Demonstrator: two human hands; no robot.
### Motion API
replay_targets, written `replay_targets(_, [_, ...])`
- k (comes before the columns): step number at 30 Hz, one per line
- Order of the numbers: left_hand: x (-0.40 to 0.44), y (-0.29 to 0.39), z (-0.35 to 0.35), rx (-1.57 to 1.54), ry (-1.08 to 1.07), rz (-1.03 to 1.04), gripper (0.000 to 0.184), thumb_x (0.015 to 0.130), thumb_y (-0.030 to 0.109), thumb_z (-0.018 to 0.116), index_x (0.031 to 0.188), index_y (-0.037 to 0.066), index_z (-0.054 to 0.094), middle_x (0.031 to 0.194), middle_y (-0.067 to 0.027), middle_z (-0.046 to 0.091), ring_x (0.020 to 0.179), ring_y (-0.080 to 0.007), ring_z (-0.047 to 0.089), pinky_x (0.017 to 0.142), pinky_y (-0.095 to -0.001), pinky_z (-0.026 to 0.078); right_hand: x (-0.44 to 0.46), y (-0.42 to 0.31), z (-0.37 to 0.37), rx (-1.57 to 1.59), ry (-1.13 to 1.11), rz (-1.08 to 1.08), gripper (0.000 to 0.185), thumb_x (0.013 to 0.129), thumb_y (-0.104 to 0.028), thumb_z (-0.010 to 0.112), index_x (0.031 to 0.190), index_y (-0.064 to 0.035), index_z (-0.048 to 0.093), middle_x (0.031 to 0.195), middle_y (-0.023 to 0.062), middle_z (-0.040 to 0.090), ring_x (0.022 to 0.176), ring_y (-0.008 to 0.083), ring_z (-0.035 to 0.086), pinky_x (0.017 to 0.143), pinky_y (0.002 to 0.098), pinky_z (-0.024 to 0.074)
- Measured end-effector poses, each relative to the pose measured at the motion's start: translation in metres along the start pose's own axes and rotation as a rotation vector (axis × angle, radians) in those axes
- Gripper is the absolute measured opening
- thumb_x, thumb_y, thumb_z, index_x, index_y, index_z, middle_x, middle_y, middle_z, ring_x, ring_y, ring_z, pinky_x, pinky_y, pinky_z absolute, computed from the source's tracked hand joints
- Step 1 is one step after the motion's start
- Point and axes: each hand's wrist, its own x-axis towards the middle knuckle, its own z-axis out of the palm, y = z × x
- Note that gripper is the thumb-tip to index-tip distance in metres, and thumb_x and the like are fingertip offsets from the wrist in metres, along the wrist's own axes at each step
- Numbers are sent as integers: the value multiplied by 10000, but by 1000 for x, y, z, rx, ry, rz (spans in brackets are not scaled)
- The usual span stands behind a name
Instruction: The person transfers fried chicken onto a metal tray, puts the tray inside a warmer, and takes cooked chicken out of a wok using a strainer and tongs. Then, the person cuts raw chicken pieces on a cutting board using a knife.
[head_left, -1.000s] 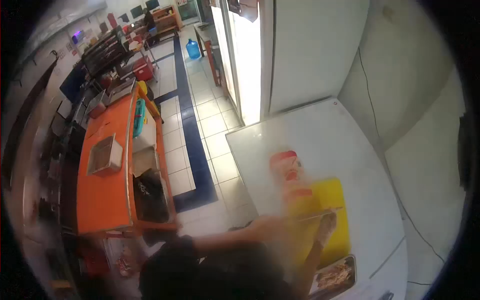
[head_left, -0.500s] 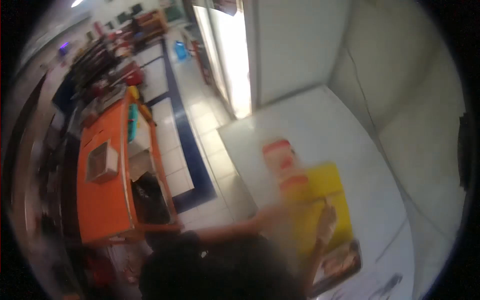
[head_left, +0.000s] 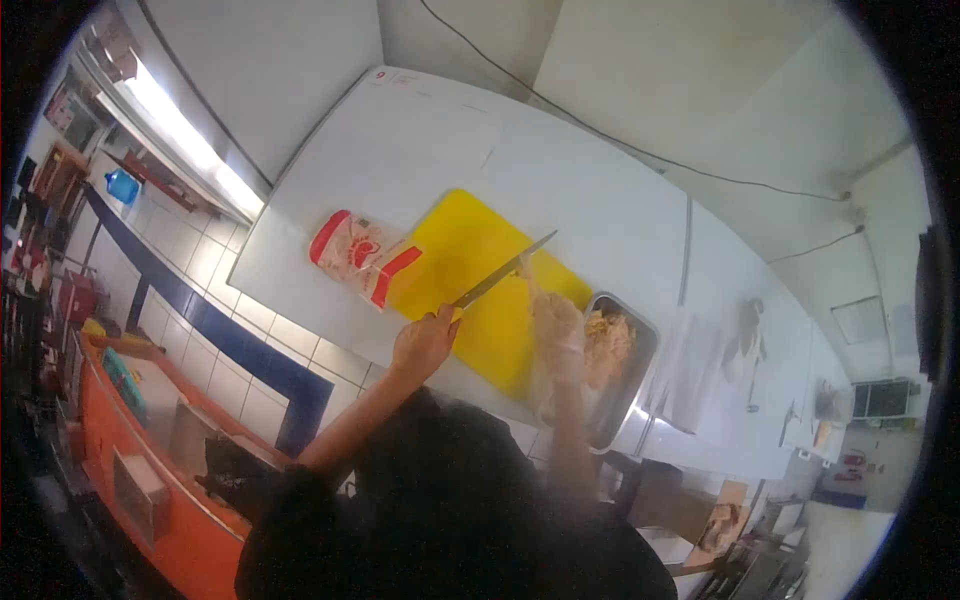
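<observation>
My left hand (head_left: 425, 345) is closed around the yellow handle of a knife (head_left: 488, 285), its blade slanting up to the right over a yellow cutting board (head_left: 450, 250). My right hand (head_left: 557, 322) wears a thin clear glove. Its fingertips meet the blade near the tip and appear to pinch it; a small yellowish bit shows there. Just right of that hand is a metal tray (head_left: 640, 365) holding pale shredded food (head_left: 608, 345), partly hidden by the hand and forearm. A red-and-white printed plastic package (head_left: 355, 250) lies over the board's left edge.
The white table (head_left: 400, 130) runs along the wall, with a loose cable (head_left: 600, 140) behind it. Clear plastic sheeting (head_left: 690, 375) lies right of the tray. An orange cart (head_left: 150, 500) stands at lower left, and a blue water jug (head_left: 122, 186) is on the floor.
My view has swung to the right, so the table and board sit more centrally and look sharper. Both hands remain over the board, with the knife now plainly visible.
</observation>
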Motion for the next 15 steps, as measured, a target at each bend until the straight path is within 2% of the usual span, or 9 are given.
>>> replay_targets(2, [3, 6, -3, 41, -50, -34, 255, 964, 316, 511, 1058, 79, 500, 746, -216, 649, 695, -424, 651, 641, -537, 523, -6, -13, -11, -19, -15, 51, 169, 917, -143, 563, 798, -23, 575, 664, 163, 541, 619, 335, 523, 564, 389, 418])
replay_targets(8, [7, 5, 19, 35, -19, 30, 270, 966, 307, 506, 1066, 57, 522, 720, -209, 648, 696, -423, 656, 634, -534, 523, -20, -39, -42, 85, 131, -80, 235, 935, -185, 537, 805, 9, 563, 693, 124, 578, 616, 284, 536, 582, 370, 419])
replay_targets(10, [10, -6, 34, 20, 12, 29, 285, 967, 310, 503, 1068, 44, 526, 714, -209, 647, 690, -419, 656, 632, -530, 524, -24, -30, -48, 188, -33, 107, 212, 928, -165, 546, 817, 13, 574, 716, 105, 588, 637, 237, 561, 594, 353, 433])
replay_targets(11, [11, -12, 41, 9, 43, 25, 300, 967, 312, 500, 1071, 32, 530, 709, -210, 647, 684, -416, 657, 630, -527, 525, -27, -35, -56, 183, -30, 103, 212, 928, -165, 546, 817, 13, 574, 716, 105, 588, 637, 237, 561, 594, 353, 433])
replay_targets(13, [9, -29, 49, 6, 66, 10, 312, 968, 319, 496, 1069, 25, 532, 718, -216, 650, 684, -415, 657, 630, -526, 524, -28, -71, -84, 102, -5, 238, 154, 905, -117, 567, 825, 13, 586, 718, 98, 583, 656, 211, 588, 597, 350, 444])
replay_targets(14, [15, -33, 50, 11, 86, 1, 325, 969, 325, 492, 1067, 18, 533, 726, -221, 652, 684, -413, 656, 630, -525, 523, -24, -79, -95, 95, 13, 231, 154, 905, -117, 567, 825, 13, 586, 718, 98, 583, 656, 211, 588, 597, 350, 444])
replay_targets(15, [19, -29, 42, 6, 84, 20, 325, 969, 325, 492, 1067, 18, 533, 726, -221, 652, 684, -413, 656, 630, -525, 523, -22, -85, -107, 73, 12, 127, 118, 886, -94, 580, 820, 5, 587, 715, 103, 582, 653, 221, 589, 591, 350, 443])
